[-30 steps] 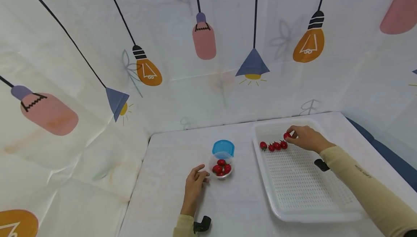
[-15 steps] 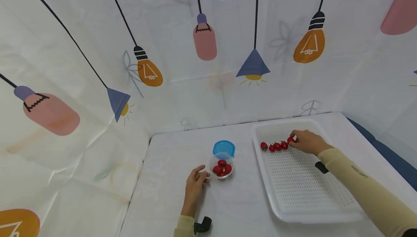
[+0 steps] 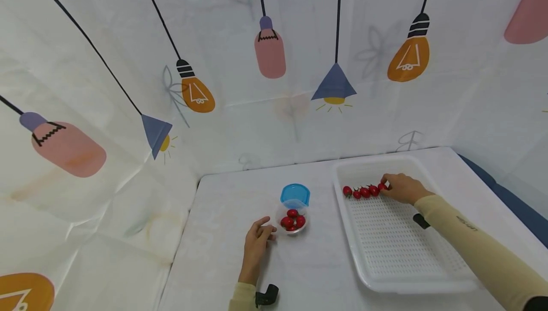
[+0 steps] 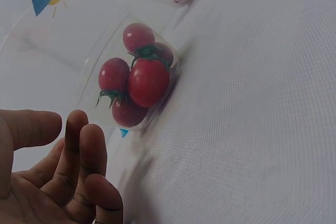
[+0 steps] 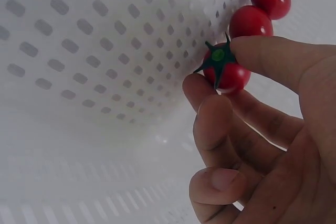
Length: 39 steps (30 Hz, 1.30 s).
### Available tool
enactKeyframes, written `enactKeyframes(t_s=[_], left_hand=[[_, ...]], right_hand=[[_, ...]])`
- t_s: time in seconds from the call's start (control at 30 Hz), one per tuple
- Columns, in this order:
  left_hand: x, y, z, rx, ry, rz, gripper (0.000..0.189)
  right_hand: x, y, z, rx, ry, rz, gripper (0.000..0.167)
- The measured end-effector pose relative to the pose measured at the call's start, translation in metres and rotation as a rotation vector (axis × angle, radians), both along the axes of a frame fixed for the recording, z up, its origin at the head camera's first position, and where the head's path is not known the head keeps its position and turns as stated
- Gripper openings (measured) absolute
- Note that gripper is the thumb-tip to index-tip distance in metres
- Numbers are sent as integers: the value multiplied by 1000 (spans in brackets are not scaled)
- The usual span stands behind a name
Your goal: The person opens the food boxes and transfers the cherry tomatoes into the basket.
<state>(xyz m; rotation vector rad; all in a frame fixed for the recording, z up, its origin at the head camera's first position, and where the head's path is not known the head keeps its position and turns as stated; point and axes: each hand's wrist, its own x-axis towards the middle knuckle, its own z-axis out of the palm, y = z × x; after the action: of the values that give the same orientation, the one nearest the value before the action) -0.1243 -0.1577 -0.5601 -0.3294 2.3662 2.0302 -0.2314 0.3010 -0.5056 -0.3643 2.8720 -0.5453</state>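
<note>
In the right wrist view my right hand (image 5: 262,145) pinches a cherry tomato (image 5: 233,77) with a green star-shaped stem, between thumb and fingers. That tomato is at the right end of a row of cherry tomatoes (image 3: 365,192) in the white perforated basket (image 3: 398,244). My left hand (image 3: 256,247) rests on the table just left of a small clear cup (image 3: 279,211), fingers loosely bent and holding nothing. Several cherry tomatoes (image 4: 149,82) sit inside the cup, seen through its wall in the left wrist view.
A blue lid (image 3: 295,192) lies behind the cup, seemingly joined to it. The white-covered table (image 3: 222,216) meets a patterned cloth backdrop (image 3: 239,125) at its back edge. The basket's raised rim (image 3: 348,249) stands to the right of the cup.
My right hand has brought the pinched tomato down and slightly right, to the end of the row in the basket. The left hand has stayed in place.
</note>
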Motion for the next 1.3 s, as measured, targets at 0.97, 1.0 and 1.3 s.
enactKeyframes(t_s=[0.97,1.0,1.3], left_hand=[[-2,3,6,-28,-30,-6,36],[-2,3,6,-33,-32,-7,36],[0,2,4,-6,-8,-8,37]], right_hand=[[3,-4,16,-5,11,-59,42],[3,-4,18,-7,26,-59,43],[6,-24,38,-16,169,-27,38]])
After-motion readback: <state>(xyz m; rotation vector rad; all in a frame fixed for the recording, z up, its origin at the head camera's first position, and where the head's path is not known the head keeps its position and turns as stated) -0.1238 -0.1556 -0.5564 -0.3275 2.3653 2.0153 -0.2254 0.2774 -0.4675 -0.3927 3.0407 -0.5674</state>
